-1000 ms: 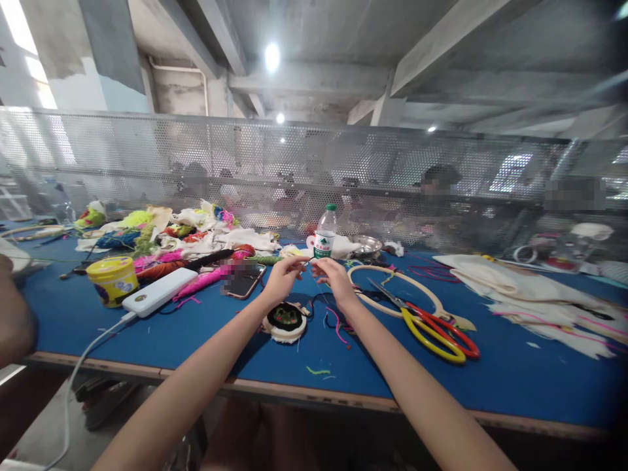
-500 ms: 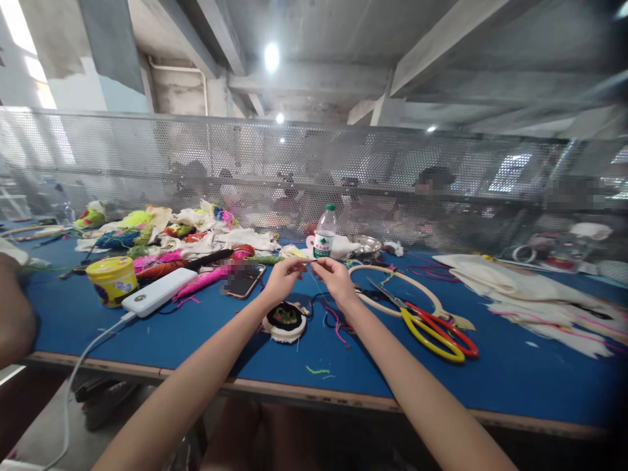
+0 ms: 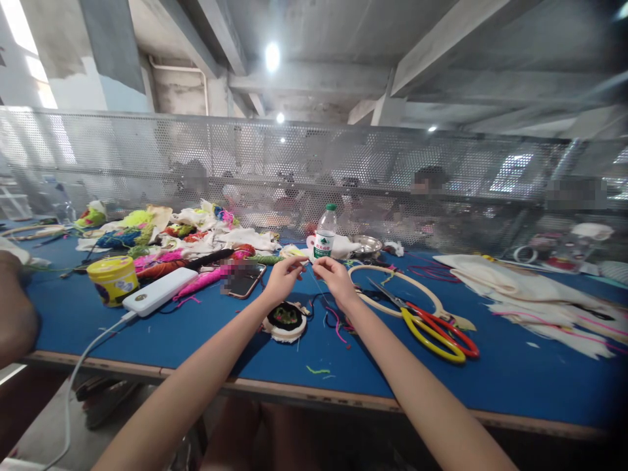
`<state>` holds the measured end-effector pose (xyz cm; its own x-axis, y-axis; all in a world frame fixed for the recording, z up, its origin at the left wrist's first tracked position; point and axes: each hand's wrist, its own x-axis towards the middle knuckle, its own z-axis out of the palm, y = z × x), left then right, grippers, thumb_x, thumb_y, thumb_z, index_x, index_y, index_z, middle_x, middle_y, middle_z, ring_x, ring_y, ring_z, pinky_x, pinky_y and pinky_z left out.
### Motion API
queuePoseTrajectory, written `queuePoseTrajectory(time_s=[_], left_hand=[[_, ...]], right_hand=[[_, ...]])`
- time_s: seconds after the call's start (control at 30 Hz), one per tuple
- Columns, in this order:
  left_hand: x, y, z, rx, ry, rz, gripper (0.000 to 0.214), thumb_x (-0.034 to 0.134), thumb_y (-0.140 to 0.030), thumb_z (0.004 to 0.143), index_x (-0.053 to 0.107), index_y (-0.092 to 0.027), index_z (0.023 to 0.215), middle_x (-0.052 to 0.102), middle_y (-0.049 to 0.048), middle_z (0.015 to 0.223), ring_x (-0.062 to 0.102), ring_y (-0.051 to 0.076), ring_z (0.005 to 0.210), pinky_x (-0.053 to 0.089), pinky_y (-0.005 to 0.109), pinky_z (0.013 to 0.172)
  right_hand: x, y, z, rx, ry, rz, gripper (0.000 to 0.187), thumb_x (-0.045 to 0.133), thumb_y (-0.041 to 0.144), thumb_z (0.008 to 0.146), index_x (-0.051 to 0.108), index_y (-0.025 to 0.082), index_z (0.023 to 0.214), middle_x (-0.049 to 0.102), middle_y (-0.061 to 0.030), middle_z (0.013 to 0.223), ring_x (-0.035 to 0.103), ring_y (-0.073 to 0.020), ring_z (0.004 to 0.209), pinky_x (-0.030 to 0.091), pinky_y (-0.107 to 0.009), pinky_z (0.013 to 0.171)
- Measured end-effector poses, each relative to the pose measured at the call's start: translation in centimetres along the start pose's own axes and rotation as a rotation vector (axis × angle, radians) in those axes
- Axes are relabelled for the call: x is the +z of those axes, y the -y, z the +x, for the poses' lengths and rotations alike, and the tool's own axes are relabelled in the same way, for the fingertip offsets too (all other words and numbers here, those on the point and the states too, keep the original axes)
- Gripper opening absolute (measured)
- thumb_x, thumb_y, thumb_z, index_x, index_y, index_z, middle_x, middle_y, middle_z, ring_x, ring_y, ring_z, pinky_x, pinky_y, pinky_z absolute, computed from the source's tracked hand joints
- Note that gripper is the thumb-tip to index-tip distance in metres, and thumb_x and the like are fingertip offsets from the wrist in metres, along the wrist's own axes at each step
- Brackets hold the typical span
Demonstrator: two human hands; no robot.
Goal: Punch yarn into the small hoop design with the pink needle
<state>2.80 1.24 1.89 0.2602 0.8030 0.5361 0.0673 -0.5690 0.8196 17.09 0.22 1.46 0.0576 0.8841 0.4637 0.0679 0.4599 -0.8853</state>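
My left hand (image 3: 286,278) and my right hand (image 3: 334,280) are raised over the table with their fingertips close together. Thumb and index finger of each hand are pinched; what sits in the left pinch is too small to make out. A thin pale thread (image 3: 318,285) hangs down beside my right fingers, apparently from their pinch. Below the hands lies a small round embroidery piece (image 3: 284,318), black with green and pink stitching and a frayed white edge. Pink yarn (image 3: 337,325) lies to its right.
Yellow-and-red-handled scissors (image 3: 434,333) rest against a wooden hoop (image 3: 434,288) on the right. Behind my hands stands a water bottle (image 3: 324,235). At left are a phone (image 3: 248,281), a white power bank (image 3: 159,292), a yellow tub (image 3: 112,281) and heaped yarn. Another person's arm (image 3: 17,314) is far left.
My fingertips have shifted slightly, with a small gap now showing between the two hands. Everything on the table stays where it was.
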Motion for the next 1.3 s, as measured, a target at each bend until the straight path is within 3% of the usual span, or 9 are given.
queuePoseTrajectory(time_s=[0.33, 0.5, 0.83, 1.03, 1.3], left_hand=[[0.00, 0.63, 0.11, 0.006, -0.044, 0.067, 0.029, 0.046, -0.005, 0.071, 0.063, -0.011, 0.093, 0.062, 0.0037, 0.072, 0.055, 0.010, 0.060, 0.046, 0.022, 0.058], [0.04, 0.21, -0.17, 0.026, -0.023, 0.102, 0.030, 0.046, -0.005, 0.070, 0.064, -0.013, 0.093, 0.063, 0.0031, 0.073, 0.056, 0.011, 0.062, 0.046, 0.022, 0.058], [-0.15, 0.26, -0.11, 0.021, -0.071, 0.140, 0.027, 0.044, -0.011, 0.076, 0.064, -0.012, 0.094, 0.063, 0.0038, 0.073, 0.053, 0.010, 0.056, 0.045, 0.022, 0.058], [-0.13, -0.02, -0.21, 0.009, -0.057, 0.149, 0.030, 0.043, -0.008, 0.074, 0.064, -0.012, 0.094, 0.063, 0.0036, 0.072, 0.054, 0.011, 0.057, 0.046, 0.022, 0.058], [-0.12, 0.52, -0.02, -0.022, -0.055, 0.174, 0.036, 0.042, -0.003, 0.069, 0.065, -0.013, 0.094, 0.063, 0.0036, 0.074, 0.055, 0.012, 0.063, 0.043, 0.021, 0.057]], right_hand=[[-0.02, -0.13, 0.21, 0.144, -0.036, 0.027, 0.031, 0.053, 0.049, 0.065, 0.058, 0.019, 0.067, 0.058, -0.0012, 0.062, 0.054, -0.0154, 0.060, 0.043, -0.026, 0.052], [-0.19, -0.20, 0.12, 0.118, -0.032, -0.006, 0.025, 0.065, 0.041, 0.058, 0.061, 0.018, 0.067, 0.057, 0.0009, 0.061, 0.053, -0.0136, 0.061, 0.040, -0.023, 0.053], [-0.06, -0.51, 0.14, 0.147, -0.053, -0.007, 0.018, 0.062, 0.035, 0.058, 0.058, 0.018, 0.062, 0.054, 0.0021, 0.056, 0.051, -0.0126, 0.057, 0.039, -0.023, 0.050], [0.04, -0.17, 0.31, 0.249, -0.067, 0.026, 0.026, 0.053, 0.043, 0.065, 0.059, 0.020, 0.075, 0.060, -0.0012, 0.063, 0.055, -0.0153, 0.054, 0.041, -0.025, 0.045], [0.15, -0.31, -0.05, 0.263, 0.010, 0.015, 0.021, 0.064, 0.036, 0.061, 0.058, 0.017, 0.068, 0.058, 0.0018, 0.058, 0.053, -0.0102, 0.051, 0.039, -0.020, 0.047]])
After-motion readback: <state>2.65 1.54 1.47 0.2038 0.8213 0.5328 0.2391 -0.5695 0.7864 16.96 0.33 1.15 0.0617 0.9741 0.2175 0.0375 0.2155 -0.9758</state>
